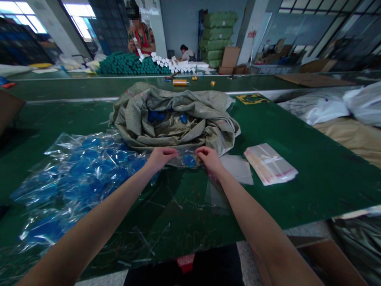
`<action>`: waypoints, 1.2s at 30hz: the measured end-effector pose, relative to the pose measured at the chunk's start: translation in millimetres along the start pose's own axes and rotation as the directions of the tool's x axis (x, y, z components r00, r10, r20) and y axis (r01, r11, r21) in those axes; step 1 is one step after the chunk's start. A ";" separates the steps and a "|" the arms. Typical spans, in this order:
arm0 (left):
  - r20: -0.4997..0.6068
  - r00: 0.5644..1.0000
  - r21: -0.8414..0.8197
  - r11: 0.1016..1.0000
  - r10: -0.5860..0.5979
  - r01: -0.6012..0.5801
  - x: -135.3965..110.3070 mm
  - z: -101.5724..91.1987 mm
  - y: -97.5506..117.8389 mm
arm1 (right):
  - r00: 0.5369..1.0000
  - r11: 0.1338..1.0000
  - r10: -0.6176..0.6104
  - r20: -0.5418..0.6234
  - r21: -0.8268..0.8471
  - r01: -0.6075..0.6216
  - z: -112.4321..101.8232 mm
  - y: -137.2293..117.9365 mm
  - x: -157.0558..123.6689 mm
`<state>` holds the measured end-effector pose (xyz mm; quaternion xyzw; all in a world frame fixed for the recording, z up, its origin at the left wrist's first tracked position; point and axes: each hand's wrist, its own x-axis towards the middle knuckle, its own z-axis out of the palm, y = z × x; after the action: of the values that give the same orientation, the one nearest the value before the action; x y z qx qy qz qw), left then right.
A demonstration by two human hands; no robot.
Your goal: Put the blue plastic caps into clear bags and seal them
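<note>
Between my hands a clear plastic bag (179,160) is held up with a round blue item (189,160) inside it. My left hand (162,157) pinches the bag's left end, and my right hand (209,158) pinches its right end. Just behind them lies a grey-green woven sack (178,137), its mouth rolled open, with several blue round items (156,115) inside. A heap of bagged blue items (89,167) spreads to the left of my left hand. Loose clear bags (238,169) lie right of my right hand, beside a tied stack of clear bags (270,164).
A raised green bench (208,82) runs behind my green table (321,186), holding a yellow tape roll (180,82) and a pile of green rolls (127,63). Two people (143,37) are beyond it. White sacks (321,105) stand at the right, a cardboard box (333,258) low right.
</note>
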<state>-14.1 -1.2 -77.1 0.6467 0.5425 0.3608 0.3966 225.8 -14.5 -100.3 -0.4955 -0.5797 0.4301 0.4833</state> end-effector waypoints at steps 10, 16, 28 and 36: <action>0.093 0.982 0.198 0.963 0.166 -0.182 -3.7 -6.0 -0.2 | 0.999 0.999 0.026 0.020 0.032 -0.027 -2.9 -0.2 0.4; 0.051 0.982 0.169 0.968 0.180 -0.186 -8.4 -1.9 3.1 | 0.996 0.991 0.074 0.046 0.111 -0.078 -3.6 -5.1 -3.4; 0.077 0.983 0.254 0.950 0.167 -0.182 -11.4 -3.9 7.1 | 0.983 0.978 -0.165 0.075 -0.120 0.173 -12.3 -5.9 -7.5; 0.097 0.961 0.276 0.920 0.260 -0.277 -12.7 -4.2 6.7 | 0.979 0.968 -0.172 0.111 -0.167 0.189 -15.4 -8.3 -7.4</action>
<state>-17.0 -13.8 -69.7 0.7757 0.4835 0.3104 0.2609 239.9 -22.7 -90.7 -0.4604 -0.6808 0.3542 0.4461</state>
